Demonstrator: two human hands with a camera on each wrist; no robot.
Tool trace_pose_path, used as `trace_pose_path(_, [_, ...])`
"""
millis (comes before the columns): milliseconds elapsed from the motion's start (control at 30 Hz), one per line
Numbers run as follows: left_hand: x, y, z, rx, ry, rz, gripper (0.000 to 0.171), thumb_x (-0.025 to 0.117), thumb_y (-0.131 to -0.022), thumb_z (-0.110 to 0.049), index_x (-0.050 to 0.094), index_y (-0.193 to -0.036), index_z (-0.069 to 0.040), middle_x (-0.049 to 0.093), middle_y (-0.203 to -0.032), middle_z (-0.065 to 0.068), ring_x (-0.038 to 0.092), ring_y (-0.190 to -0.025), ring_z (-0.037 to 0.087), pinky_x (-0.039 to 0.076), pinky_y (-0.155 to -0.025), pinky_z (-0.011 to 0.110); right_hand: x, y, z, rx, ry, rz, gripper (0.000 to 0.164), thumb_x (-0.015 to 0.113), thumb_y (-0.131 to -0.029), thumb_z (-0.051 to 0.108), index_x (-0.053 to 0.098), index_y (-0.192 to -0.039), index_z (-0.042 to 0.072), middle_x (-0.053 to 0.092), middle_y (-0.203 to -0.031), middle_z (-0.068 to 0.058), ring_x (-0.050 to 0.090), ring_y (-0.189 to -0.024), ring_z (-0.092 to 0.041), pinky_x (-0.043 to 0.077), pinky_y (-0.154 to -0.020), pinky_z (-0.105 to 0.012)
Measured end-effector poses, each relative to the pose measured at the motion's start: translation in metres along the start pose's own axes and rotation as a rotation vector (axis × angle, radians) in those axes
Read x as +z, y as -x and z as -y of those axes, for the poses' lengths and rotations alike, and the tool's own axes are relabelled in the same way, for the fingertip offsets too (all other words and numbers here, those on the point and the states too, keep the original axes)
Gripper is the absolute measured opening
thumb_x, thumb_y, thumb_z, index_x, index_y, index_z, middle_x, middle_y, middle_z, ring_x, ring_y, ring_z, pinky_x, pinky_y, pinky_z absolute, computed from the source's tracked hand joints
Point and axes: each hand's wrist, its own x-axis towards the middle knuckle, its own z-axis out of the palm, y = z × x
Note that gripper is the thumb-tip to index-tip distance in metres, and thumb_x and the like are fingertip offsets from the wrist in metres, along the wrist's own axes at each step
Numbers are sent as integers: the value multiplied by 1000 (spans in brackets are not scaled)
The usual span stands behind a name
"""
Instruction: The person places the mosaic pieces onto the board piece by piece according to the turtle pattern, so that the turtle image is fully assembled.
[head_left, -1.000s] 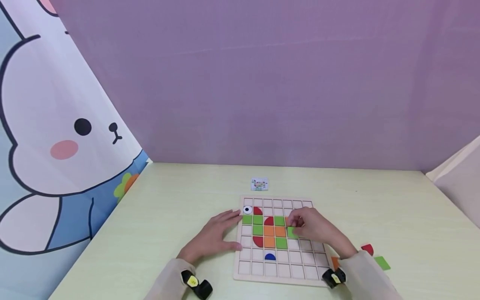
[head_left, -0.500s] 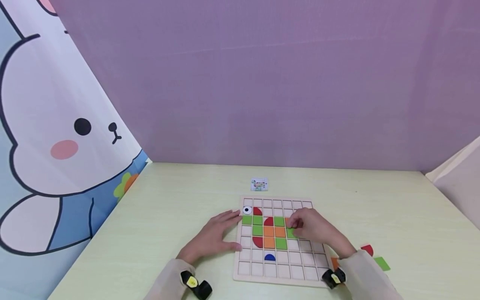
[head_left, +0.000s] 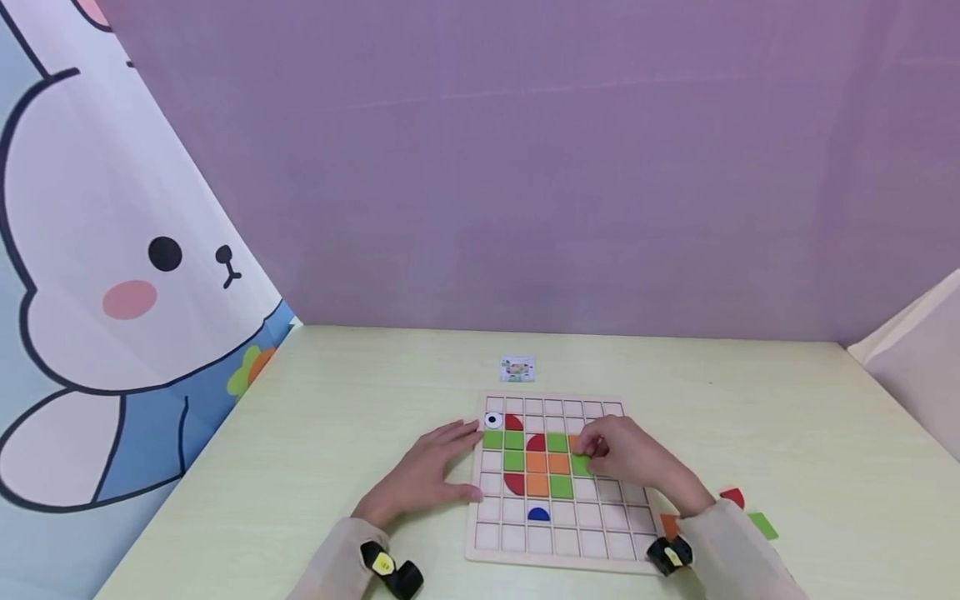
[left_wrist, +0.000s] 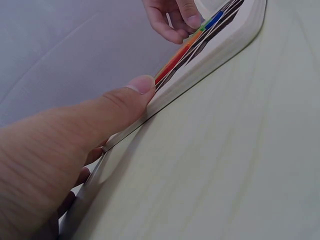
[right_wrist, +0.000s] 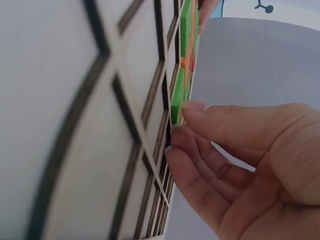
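Observation:
A wooden grid board [head_left: 525,542] lies on the table, some cells filled with coloured tiles. My left hand [head_left: 429,473] rests at its left edge, fingers spread; in the left wrist view the thumb [left_wrist: 142,85] presses on the rim. Over the right part of the grid, my right hand [head_left: 622,450] has curled fingers and pinches a green square tile [head_left: 581,465] at its cell. The right wrist view shows the thumb [right_wrist: 196,107] against that green tile's edge, with the fingertips [right_wrist: 176,131] close beside it. An orange tile [head_left: 573,442] is partly hidden behind the fingers.
Beyond the board lies a small picture card [head_left: 517,368]. Loose red [head_left: 732,497], green [head_left: 763,525] and orange [head_left: 670,525] pieces lie right of the board, near the right sleeve. A blue half-round tile [head_left: 538,514] sits in a lower cell.

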Motion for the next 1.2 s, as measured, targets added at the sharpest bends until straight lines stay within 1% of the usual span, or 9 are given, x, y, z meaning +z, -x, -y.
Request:
trace_pose_path(100, [0, 0, 0, 2, 2, -2, 88, 62, -77, -65, 38, -147, -18, 30, -156, 0, 23, -145, 29, 21, -116, 56, -3, 2, 0, 10, -6, 2, 19, 70, -76, -7, 71, -87, 8, 64, -84, -1, 52, -75, -15, 48, -64, -22])
trace_pose_path(267, [0, 1, -1, -7, 8, -1, 89, 62, -76, -67, 37, -147, -19, 28, -156, -2, 22, -146, 28, 20, -116, 55, -9, 7, 0, 64, -2, -17, 19, 71, -77, -6, 70, -89, 9, 61, -82, 0, 51, -76, -16, 46, -65, -22])
trace_pose_path(333, [0, 1, 0, -4, 7, -4, 89, 62, -76, -67, 38, -147, -19, 29, -156, -2, 22, -145, 28, 21, -116, 55, -12, 10, -1, 73, 5, -24, 19, 72, -76, -5, 70, -89, 9, 60, -82, 0, 50, -76, -16, 45, -64, -22])
trace_pose_path(500, [0, 1, 0, 11, -6, -10, 88, 62, -77, -66, 38, -147, -18, 30, -156, -1, 23, -145, 28, 21, -116, 55, -18, 20, -6, 27, 11, -25, 19, 71, -75, -7, 67, -88, 7, 60, -83, -1, 50, -76, -15, 45, -62, -21])
trace_pose_path(767, [1, 0, 2, 24, -6, -13, 87, 62, -78, -65, 39, -146, -17, 31, -156, 1, 24, -145, 30, 22, -115, 56, -29, 37, -19, -43, 31, -11, 19, 72, -74, -6, 66, -88, 6, 62, -84, 0, 54, -76, -12, 48, -63, -21])
trace_pose_path(967, [1, 1, 2, 18, -5, -13, 88, 61, -77, -66, 39, -146, -17, 31, -156, 0, 24, -145, 29, 22, -115, 56, -33, 51, -26, -14, 44, -8, 20, 71, -74, -6, 65, -88, 8, 62, -84, 1, 53, -77, -11, 48, -63, -20])
trace_pose_path(1200, [0, 2, 0, 14, 1, -12, 88, 61, -77, -66, 38, -147, -17, 30, -156, 0, 24, -145, 29, 21, -115, 56, -37, 67, -37, 15, 66, -4, 21, 73, -73, -4, 66, -89, 8, 61, -84, 3, 52, -75, -9, 48, -62, -19])
